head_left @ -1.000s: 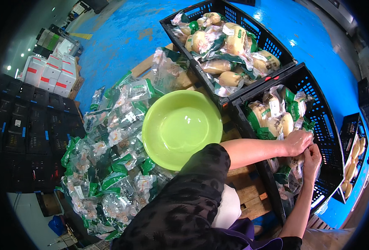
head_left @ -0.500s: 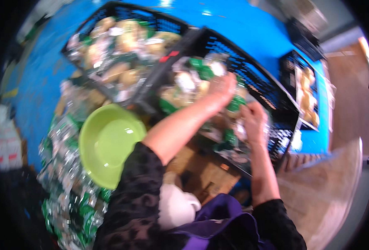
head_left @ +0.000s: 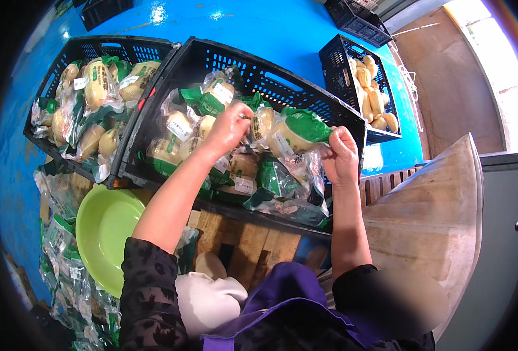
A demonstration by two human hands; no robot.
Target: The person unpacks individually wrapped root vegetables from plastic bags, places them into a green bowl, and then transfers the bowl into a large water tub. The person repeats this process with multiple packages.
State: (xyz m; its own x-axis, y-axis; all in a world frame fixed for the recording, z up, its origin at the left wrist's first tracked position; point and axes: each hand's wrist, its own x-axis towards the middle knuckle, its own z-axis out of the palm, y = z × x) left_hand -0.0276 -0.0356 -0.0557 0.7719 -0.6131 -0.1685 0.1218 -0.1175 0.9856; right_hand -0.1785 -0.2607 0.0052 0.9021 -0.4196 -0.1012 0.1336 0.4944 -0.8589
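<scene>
My right hand (head_left: 342,155) is closed on the gathered end of a green-and-clear plastic pack (head_left: 297,131), at the right side of the near black crate (head_left: 282,88). Tan, rounded pieces that look like lotus root show through its film, and it bears a white label. My left hand (head_left: 231,126) hovers over the middle of this crate with its fingers curled; what they pinch, if anything, is hidden. Several similar packs lie beneath both hands, among them a labelled pack (head_left: 178,126) left of my left hand.
Another black crate (head_left: 104,44) of packs adjoins on the left. A lime-green basin (head_left: 110,228) stands nearer, beside a heap of packs (head_left: 66,257). At the far right, a black crate holds loose tan roots (head_left: 373,96). A pale sheet-like cover (head_left: 429,210) lies at the right.
The view has shifted, placing the crates farther left. My hands have moved apart; the pack's end is now plainly in my right hand, and my left hand's fingers are curled.
</scene>
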